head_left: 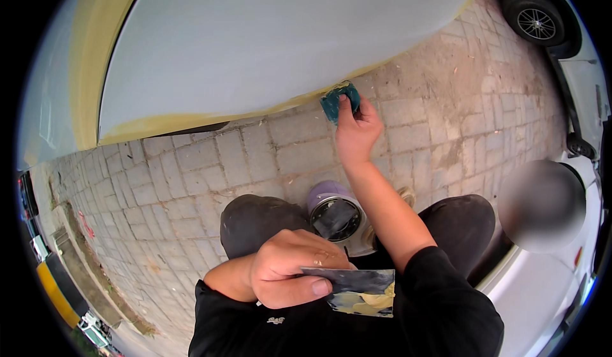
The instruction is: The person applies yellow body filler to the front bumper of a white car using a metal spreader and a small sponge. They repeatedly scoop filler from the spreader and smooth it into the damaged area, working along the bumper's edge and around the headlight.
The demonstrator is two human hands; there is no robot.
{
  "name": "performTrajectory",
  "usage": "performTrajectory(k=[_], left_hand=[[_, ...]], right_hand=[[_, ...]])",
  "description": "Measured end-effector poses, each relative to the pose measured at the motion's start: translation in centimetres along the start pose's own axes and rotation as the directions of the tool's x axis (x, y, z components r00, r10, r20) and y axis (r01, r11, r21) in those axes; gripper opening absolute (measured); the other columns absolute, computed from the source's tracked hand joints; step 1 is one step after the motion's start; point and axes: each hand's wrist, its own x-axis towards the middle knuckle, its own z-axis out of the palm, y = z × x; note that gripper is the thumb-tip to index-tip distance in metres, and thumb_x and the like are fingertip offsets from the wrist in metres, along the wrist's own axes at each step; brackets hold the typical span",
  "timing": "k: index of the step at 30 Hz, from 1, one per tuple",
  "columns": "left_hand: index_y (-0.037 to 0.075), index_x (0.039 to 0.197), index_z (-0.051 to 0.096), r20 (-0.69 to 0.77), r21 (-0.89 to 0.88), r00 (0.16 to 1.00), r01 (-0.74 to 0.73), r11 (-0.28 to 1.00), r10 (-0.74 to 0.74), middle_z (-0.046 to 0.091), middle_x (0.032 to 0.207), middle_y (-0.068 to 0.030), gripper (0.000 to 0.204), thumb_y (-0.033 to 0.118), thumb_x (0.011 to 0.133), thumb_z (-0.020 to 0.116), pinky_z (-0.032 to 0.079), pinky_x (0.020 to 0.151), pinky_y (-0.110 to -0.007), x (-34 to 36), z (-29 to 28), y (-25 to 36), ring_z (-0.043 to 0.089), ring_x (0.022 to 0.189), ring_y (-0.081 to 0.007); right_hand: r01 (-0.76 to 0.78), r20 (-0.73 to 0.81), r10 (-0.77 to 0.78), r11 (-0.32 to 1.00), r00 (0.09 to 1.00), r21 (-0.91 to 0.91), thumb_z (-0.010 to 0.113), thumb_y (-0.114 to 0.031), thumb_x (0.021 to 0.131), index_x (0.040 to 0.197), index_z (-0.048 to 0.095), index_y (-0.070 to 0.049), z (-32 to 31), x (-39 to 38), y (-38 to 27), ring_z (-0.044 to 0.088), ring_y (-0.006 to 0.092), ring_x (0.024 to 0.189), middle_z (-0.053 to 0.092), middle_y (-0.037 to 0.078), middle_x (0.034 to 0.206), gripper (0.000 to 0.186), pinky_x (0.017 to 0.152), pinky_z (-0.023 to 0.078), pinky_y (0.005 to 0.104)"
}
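My right hand [360, 124] pinches a dark green, flexible filler spreader [340, 104]. Its far edge, smeared with yellowish paste, meets the lower edge of a car body panel [242, 44]. The panel is pale grey, with a band of yellow filler [185, 120] along its bottom. Close to my chest, my left hand [290, 268] is closed on a flat, dark rectangular plate [357, 280]. A lump of yellow filler paste [370, 303] lies on that plate. Between my knees stands a round purple-sided tin [335, 210] with a dark top.
Paving bricks [248, 156] cover the ground under the panel. At the right stand white cars, one showing a black wheel [535, 19]. A blurred round patch [542, 205] covers part of the right side. Along the far left runs a kerb [95, 274].
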Motion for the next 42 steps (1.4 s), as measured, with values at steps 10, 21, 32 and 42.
performTrajectory(k=[10, 21, 32, 42], left_hand=[[-0.021, 0.103, 0.062, 0.01, -0.087, 0.996, -0.083, 0.993, 0.084, 0.066, 0.086, -0.0275, 0.024, -0.003, 0.089, 0.055, 0.052, 0.063, -0.039, -0.6, -0.4, 0.0, 0.064, 0.068, -0.0349], [-0.02, 0.1, 0.062, -0.002, -0.103, 0.994, -0.108, 0.989, 0.108, 0.067, 0.085, -0.0278, 0.022, -0.002, 0.09, 0.055, 0.053, 0.062, -0.04, -1.0, -0.2, 0.0, 0.065, 0.067, -0.0359], [-0.019, 0.091, 0.06, 0.021, -0.112, 0.997, -0.072, 0.991, 0.075, 0.065, 0.083, -0.0305, 0.017, -0.003, 0.088, 0.055, 0.054, 0.061, -0.043, -0.7, -0.1, -0.3, 0.064, 0.066, -0.0388], [-0.02, 0.091, 0.059, 0.001, -0.107, 0.994, -0.112, 0.988, 0.113, 0.065, 0.083, -0.0314, 0.018, -0.004, 0.087, 0.055, 0.055, 0.06, -0.043, 0.0, 0.4, -1.1, 0.064, 0.063, -0.0377]], right_hand=[[-0.079, 0.053, 0.073, 0.99, 0.996, 0.115, 0.07, -0.006, 0.092, 0.107, 0.063, 0.004, 2.6, -3.2, -2.2, 0.062, 0.0094, 0.08, 0.066, 0.006, 0.096, 0.02, 0.072, 0.052, 0.0241], [0.051, 0.042, -0.058, 0.986, 0.997, 0.16, 0.066, 0.002, 0.093, 0.109, 0.059, 0.003, 6.0, -7.0, -3.5, 0.058, 0.0089, 0.089, 0.063, 0.006, 0.103, 0.018, 0.079, 0.05, 0.024], [0.228, 0.109, -0.25, 0.956, 0.962, 0.184, 0.07, -0.004, 0.09, 0.103, 0.061, 0.001, 5.4, -7.9, -4.4, 0.058, 0.0135, 0.086, 0.064, 0.008, 0.102, 0.017, 0.077, 0.049, 0.0279], [-0.414, -0.048, 0.452, 0.851, 0.891, 0.323, 0.064, -0.009, 0.096, 0.099, 0.061, 0.0, 0.3, -5.1, 3.2, 0.056, 0.0074, 0.08, 0.062, 0.002, 0.088, 0.01, 0.071, 0.048, 0.0233]])
